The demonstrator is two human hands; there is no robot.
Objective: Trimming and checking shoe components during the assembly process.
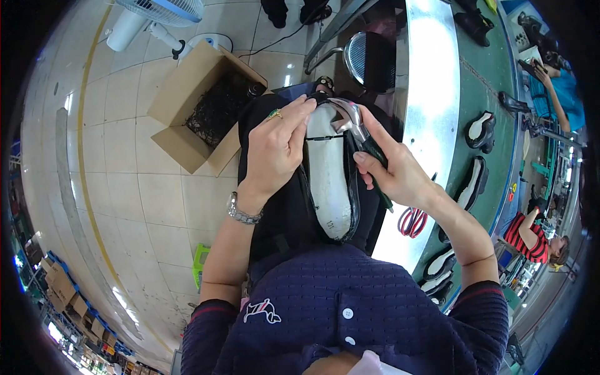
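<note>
A black shoe upper on a white last (330,178) lies sole side up on my lap. Its dark edges stand up around the pale bottom, and a dark line crosses the last near its far end. My left hand (275,140) grips the upper's far left side, fingers together and thumb tucked in. Wrapped around the dark green handles of metal pincers (355,120) is my right hand (394,159). The curved head of the pincers sits against the far right edge of the upper; its jaw tips are hard to make out.
Scissors (412,222) with red and black handles lie on the metal ledge (431,112) at my right. Beyond it, a green conveyor (462,140) carries several shoes. An open cardboard box (178,94) with black scraps stands left, near a fan (162,12). Other people work at far right.
</note>
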